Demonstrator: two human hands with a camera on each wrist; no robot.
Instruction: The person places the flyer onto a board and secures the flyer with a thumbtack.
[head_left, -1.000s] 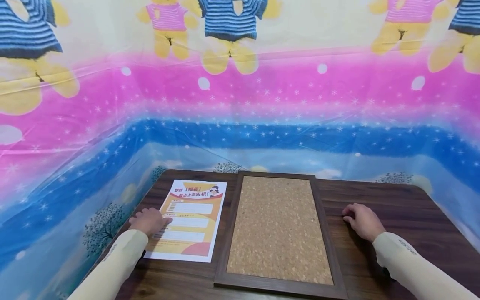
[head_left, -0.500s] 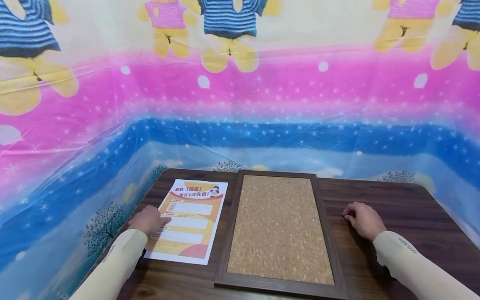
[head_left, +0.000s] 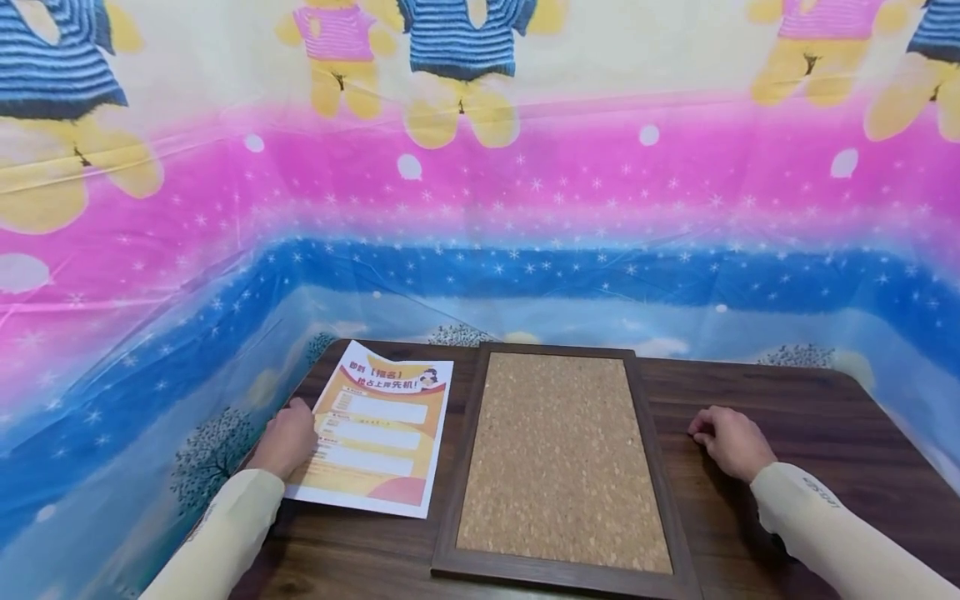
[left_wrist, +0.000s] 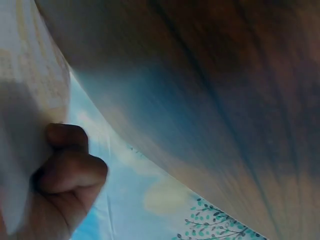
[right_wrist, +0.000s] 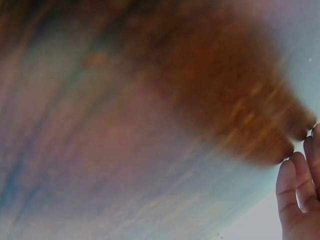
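Note:
A printed paper flyer [head_left: 378, 429] in orange, white and red lies left of the framed cork board [head_left: 558, 458]. My left hand [head_left: 288, 437] pinches the flyer's left edge, and that side bends up from the table. Seen from the left wrist, the curled fingers [left_wrist: 75, 170] hold the sheet's [left_wrist: 30, 100] edge; the thumb is hidden behind the paper. To the right of the board my right hand [head_left: 731, 442] rests on the dark wooden table with loosely bent fingers and holds nothing. In the right wrist view its fingertips [right_wrist: 287, 177] touch the glossy tabletop.
The dark wood table [head_left: 847, 467] has rounded far corners. Behind and around it hangs a patterned cloth [head_left: 525, 192] in pink and blue with teddy bears. The cork board's dark frame [head_left: 562, 571] lies flat between flyer and right hand.
My left hand has gone from lying over the flyer's left side to gripping its left edge. The flyer's left side and upper left corner have risen. The right hand stays put.

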